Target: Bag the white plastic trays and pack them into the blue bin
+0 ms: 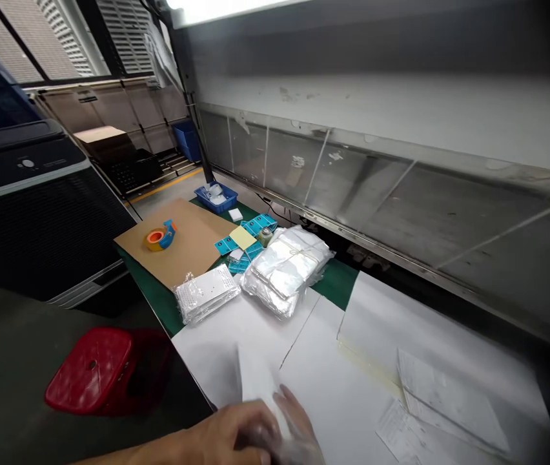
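At the bottom edge of the view, my left hand (236,434) is closed around a flat white piece (257,374) that looks like paper or a thin packet. Its upper end sticks up past the fingers. Fingers of my right hand (301,423) lie along the right side of this piece, smeared by motion and cut off by the frame, so their grip is unclear. Both hands are over a white-covered part of the table (323,368). Ahead of them lie a clear-wrapped stack of white cards (210,292) and a larger bundle of plastic-wrapped packets (288,263).
Farther back are brown cardboard (192,229), a tape dispenser (161,236), teal label strips (260,223), a yellow note pad (243,237) and a blue tray (229,200). White sheets (449,397) lie at right. A red stool (91,368) stands left, below the table edge.
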`<action>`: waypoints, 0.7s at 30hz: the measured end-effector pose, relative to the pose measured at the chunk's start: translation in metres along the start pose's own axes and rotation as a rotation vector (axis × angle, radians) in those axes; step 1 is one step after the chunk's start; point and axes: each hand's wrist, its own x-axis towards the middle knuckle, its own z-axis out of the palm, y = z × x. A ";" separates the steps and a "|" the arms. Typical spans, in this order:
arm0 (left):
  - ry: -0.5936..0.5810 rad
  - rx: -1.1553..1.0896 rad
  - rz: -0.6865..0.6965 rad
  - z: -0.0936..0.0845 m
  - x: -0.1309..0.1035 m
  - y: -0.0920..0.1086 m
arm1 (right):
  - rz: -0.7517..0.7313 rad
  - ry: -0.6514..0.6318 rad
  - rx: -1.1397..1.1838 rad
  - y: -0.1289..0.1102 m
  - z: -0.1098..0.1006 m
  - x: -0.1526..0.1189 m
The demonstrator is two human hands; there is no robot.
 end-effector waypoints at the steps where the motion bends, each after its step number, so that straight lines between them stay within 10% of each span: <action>1: 0.061 0.058 0.011 -0.007 -0.001 -0.011 | 0.012 -0.038 0.003 0.001 0.011 0.013; 8: 0.373 0.764 -0.106 -0.059 0.028 -0.142 | 0.039 -0.190 -0.190 -0.003 0.087 0.089; 13: 0.543 1.096 -0.222 -0.085 0.055 -0.194 | -0.090 -0.224 -0.408 -0.009 0.107 0.085; 17: 0.588 1.173 -0.203 -0.111 0.059 -0.211 | -0.218 -0.083 -0.496 -0.020 0.032 0.043; 21: 0.695 1.340 -0.026 -0.129 0.066 -0.227 | -0.162 0.513 -0.632 -0.054 -0.144 -0.027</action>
